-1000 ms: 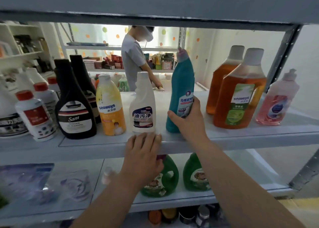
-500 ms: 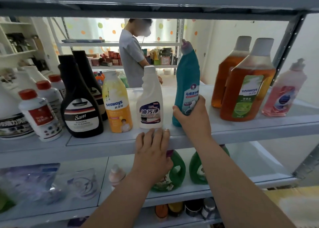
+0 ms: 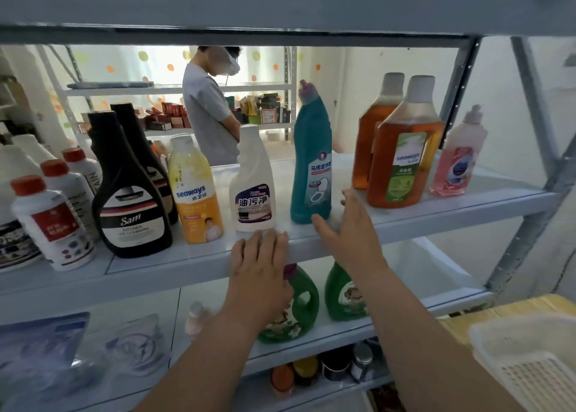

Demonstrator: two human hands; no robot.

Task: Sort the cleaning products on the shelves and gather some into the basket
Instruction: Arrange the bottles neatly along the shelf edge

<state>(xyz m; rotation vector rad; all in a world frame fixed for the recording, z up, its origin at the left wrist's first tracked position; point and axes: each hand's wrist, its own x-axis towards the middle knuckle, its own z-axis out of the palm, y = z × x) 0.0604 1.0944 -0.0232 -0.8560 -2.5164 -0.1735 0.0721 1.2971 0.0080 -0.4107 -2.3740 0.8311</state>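
A teal toilet-cleaner bottle [image 3: 310, 162] stands upright on the middle shelf [image 3: 436, 212]. My right hand [image 3: 349, 234] hovers just right of its base, fingers spread, holding nothing. My left hand [image 3: 261, 268] lies flat on the shelf's front edge, below a white spray-refill bottle [image 3: 253, 187]. Left of that stand a yellow Seaways bottle [image 3: 194, 193] and a black Sam bottle [image 3: 129, 199]. Two amber bottles [image 3: 402, 153] and a pink bottle [image 3: 458, 159] stand to the right. A white basket [image 3: 530, 358] shows at the lower right.
White red-capped bottles [image 3: 50, 221] crowd the shelf's left end. Two green jugs [image 3: 343, 293] sit on the shelf below, with pouches [image 3: 43, 349] to their left and small jars [image 3: 336, 365] lower down. Behind the rack a person [image 3: 212, 112] stands at another shelf. A grey upright [image 3: 536, 193] frames the right side.
My right hand has let go of the teal bottle and drawn back to its right, fingers spread. The bottle stays standing. My left hand keeps its place on the shelf edge.
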